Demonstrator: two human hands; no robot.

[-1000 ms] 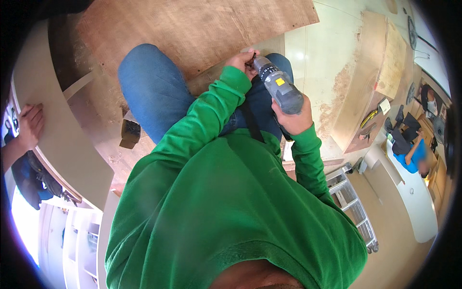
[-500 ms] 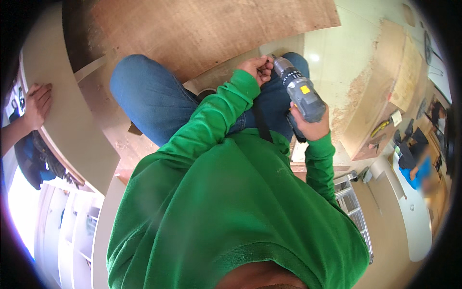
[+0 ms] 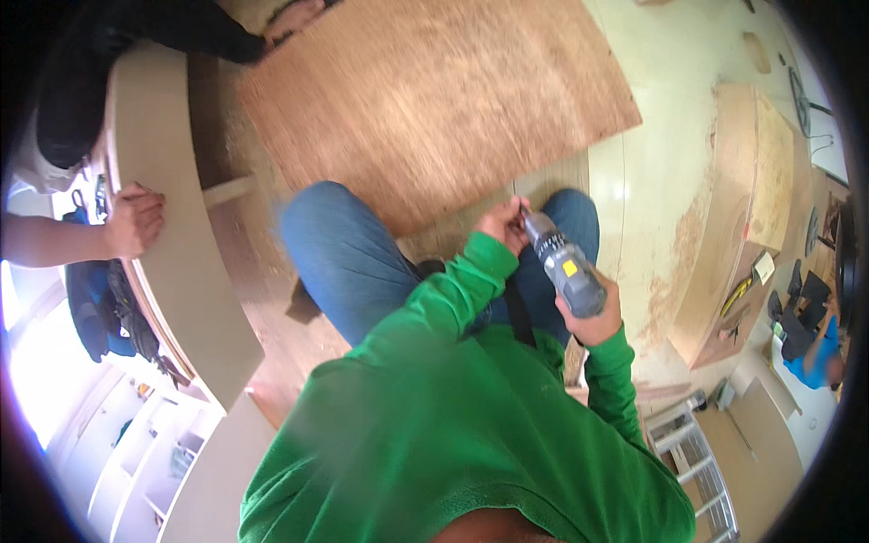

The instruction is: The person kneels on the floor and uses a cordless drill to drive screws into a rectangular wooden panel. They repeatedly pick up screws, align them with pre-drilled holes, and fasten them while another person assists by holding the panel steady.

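A grey and black cordless drill with a yellow patch is in my right hand, its chuck pointing away from me and to the left. The fingers of my left hand are pinched together right at the drill's tip. Whatever sits between them is too small to make out, and the chuck partly covers it. Both hands are above my bent knees. Beyond my knees lies a large brown plywood sheet.
At left, a co-worker's hand rests on a long curved-looking pale panel; a dark-trousered leg is by the sheet. To the right stand a wooden box with a yellow-handled tool, sawdust and an aluminium ladder.
My view has shifted, so the scene sits lower and further right. A co-worker's leg and foot now show at the upper left. My hands keep about the same pose at the drill.
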